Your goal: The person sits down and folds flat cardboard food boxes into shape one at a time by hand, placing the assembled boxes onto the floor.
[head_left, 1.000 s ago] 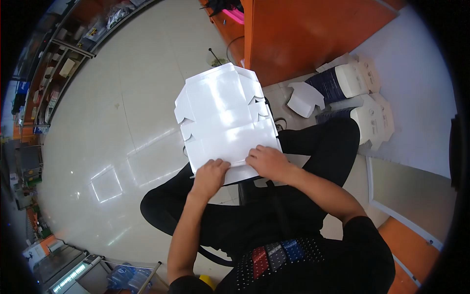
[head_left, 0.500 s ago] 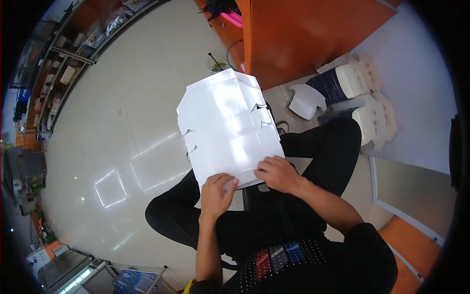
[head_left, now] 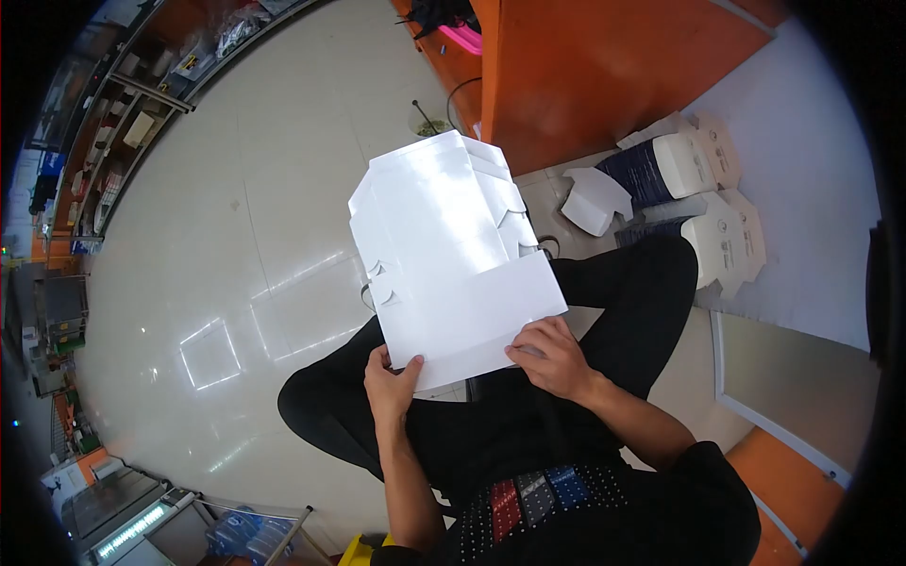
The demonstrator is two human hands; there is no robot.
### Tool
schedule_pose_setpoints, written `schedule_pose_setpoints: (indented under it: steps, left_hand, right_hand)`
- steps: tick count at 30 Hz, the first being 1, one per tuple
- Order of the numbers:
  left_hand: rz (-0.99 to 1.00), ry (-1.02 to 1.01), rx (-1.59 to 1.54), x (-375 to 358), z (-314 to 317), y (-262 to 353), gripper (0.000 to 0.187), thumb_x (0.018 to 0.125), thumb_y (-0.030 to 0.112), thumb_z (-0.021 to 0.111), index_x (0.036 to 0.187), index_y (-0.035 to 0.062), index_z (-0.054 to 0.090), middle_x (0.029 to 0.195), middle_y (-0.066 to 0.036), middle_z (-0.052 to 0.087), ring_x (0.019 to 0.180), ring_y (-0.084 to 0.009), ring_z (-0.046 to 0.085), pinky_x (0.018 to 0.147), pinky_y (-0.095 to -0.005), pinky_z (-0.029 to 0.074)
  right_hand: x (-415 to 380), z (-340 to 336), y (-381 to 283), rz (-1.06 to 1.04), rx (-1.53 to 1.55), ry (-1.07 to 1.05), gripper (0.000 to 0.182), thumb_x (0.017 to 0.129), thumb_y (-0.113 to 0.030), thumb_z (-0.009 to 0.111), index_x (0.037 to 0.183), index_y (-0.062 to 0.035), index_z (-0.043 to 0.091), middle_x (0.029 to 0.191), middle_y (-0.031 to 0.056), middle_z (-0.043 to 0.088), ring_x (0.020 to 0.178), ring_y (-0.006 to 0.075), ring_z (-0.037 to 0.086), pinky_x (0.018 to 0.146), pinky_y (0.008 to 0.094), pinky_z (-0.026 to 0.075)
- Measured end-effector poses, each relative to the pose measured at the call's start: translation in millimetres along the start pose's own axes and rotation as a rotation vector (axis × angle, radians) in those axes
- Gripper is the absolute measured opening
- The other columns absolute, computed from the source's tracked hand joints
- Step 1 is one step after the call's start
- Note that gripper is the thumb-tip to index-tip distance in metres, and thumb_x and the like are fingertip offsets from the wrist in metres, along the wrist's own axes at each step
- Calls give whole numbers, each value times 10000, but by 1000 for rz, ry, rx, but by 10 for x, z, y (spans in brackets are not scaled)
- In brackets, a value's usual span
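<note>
Our left hand (head_left: 389,385) and right hand (head_left: 552,358) clamped on white cardboard (head_left: 444,264), near panel now raised, cardboard stacks (head_left: 684,160) beyond our knee.

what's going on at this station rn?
A seated person in black clothes has a flat, glossy white cardboard sheet with notched side edges over their lap. The left hand grips its near edge at one corner, thumb on top; the right hand is at the same edge near the other corner. The near panel looks partly lifted. On the floor, beyond the knee on the right-hand side, lie stacks of white-and-navy cardboard pieces and a loose white piece.
</note>
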State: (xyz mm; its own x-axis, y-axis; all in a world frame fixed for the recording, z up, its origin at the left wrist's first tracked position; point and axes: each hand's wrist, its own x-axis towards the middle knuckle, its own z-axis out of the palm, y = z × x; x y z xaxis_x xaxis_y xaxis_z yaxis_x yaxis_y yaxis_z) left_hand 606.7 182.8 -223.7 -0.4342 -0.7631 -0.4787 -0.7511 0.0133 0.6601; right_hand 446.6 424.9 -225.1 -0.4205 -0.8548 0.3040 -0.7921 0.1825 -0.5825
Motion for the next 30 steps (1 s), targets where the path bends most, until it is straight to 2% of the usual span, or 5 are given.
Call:
schedule_pose_setpoints:
  steps: [7,12,21,25,30]
  left_hand:
    - [-9,24,118,52,33,15,311,783,89,773,1015,-46,615,924,-138,700,793,-207,674,745,-337,537]
    - [-34,-105,-436,-13,18,11,264,887,-12,654,1123,-39,538,1015,-141,686,877,-183,667,785,-321,531]
    - [-77,-160,-724,-134,-159,123,266,939,-59,601,1176,-20,484,1052,-149,682,907,-170,682,817,-307,547]
    - [17,-141,-564,-56,-62,122,355,939,-52,602,1276,-44,490,1105,-172,689,929,-189,698,827,-324,562]
    - [-68,-196,-900,19,-66,85,441,936,-29,611,1356,-60,483,1158,-184,689,970,-224,706,846,-345,573]
  right_hand:
    - [153,-57,90,308,93,57,316,822,-220,787,1069,-50,688,1215,125,606,1190,317,531,990,458,426]
    - [125,25,436,810,246,223,522,839,-176,778,1282,8,572,1248,172,590,1066,317,597,938,400,489]
    - [279,-127,506,1072,632,133,616,780,-149,834,1291,57,561,1099,131,657,833,180,640,778,315,534]
    - [468,-121,540,960,1007,-12,570,788,-40,799,1299,55,567,1081,105,665,926,144,634,810,290,524]
    - [515,-7,578,913,536,38,551,761,-138,830,1232,42,607,1126,154,653,1053,227,642,901,328,507]
